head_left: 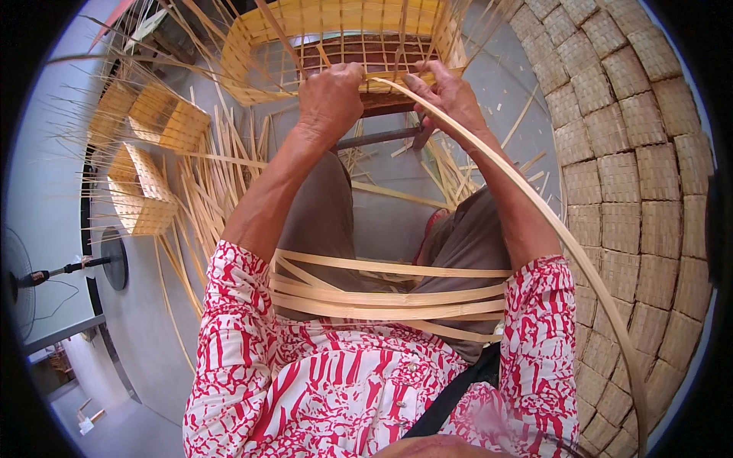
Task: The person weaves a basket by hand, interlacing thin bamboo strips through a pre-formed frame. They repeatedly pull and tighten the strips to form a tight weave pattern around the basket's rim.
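A partly woven yellow basket of flat bamboo strips, with an open lattice side and loose upright ends, stands before me at the top of the view. My left hand is closed in a fist at the lattice's near edge; what lies inside its fingers is mostly hidden. At the same edge, my right hand is closed with the thumb against a long pale bamboo strip. This strip starts between the hands, passes over my right forearm and curves down to the bottom right. Several loose strips lie across my lap.
Finished-looking small woven baskets with long loose ends stand at the left. Strips are heaped beside my left leg, and scraps litter the floor. Stacked woven pieces fill the right side. A fan is at far left.
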The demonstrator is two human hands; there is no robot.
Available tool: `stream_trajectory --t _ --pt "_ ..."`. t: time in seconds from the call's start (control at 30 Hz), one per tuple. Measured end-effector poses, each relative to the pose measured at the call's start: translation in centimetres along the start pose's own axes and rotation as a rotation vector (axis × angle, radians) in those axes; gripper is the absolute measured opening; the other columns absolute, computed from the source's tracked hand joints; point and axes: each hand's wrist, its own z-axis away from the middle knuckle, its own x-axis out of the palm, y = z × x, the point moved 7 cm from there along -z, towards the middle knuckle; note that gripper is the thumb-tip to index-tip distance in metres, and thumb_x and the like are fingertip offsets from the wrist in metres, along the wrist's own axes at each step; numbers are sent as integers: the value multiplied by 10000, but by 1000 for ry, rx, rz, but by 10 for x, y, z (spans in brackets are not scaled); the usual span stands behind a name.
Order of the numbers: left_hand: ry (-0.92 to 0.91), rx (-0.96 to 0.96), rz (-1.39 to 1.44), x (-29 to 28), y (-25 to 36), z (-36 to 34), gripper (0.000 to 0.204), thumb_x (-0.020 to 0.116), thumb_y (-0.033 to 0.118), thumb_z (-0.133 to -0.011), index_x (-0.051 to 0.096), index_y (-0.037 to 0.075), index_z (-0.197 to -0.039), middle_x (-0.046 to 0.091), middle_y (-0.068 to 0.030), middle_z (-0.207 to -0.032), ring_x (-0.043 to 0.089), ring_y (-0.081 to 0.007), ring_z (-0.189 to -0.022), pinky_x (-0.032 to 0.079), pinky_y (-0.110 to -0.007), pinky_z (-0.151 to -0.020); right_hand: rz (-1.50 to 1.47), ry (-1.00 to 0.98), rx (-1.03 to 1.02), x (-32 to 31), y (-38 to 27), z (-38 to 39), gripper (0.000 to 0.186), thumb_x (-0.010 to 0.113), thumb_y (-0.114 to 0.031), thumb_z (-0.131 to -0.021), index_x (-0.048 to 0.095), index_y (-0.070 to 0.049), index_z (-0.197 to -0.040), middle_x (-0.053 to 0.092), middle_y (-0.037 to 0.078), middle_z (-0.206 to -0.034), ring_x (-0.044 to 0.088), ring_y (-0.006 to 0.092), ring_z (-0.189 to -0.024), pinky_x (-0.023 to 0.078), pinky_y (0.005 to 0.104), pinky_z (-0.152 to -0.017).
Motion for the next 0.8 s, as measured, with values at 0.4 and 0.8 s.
stream_trajectory --t 0.4,0.8 --pt "-31 81 8 -16 5 6 239 674 137 -873 720 137 -1108 737 -105 -919 721 -324 -771 586 -426 -697 81 86 -102 0 -9 -8 311 673 -420 -946 718 -121 -870 672 91 -682 666 283 -638 517 420 -600" --pt "11 119 167 -11 19 12 521 607 -21 -846 586 141 -1340 726 -125 -1003 714 -328 -863 586 -432 -682 -457 -177 230 18 21 -5 295 607 -353 -1018 624 -67 -1089 705 77 -747 672 124 -588 540 264 -511"
